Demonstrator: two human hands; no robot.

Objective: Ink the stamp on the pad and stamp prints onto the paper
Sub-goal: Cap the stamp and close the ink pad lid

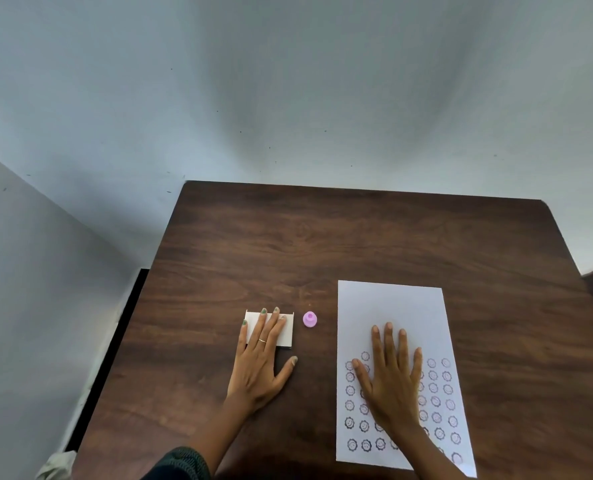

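A small pink stamp (310,319) stands upright on the dark wooden table (340,237), with neither hand touching it. Left of it lies a white closed ink pad box (287,332). My left hand (263,358) rests flat with its fingers spread over that box. A white paper (388,306) lies to the right, its lower half covered with rows of round smiley prints. My right hand (392,379) lies flat on the paper, fingers apart, covering some of the prints. Neither hand holds anything.
The table stands against a pale wall (288,98), with a corner of the room at the left. A dark gap (115,341) runs along the table's left edge. A dark sleeve (180,462) covers my left forearm.
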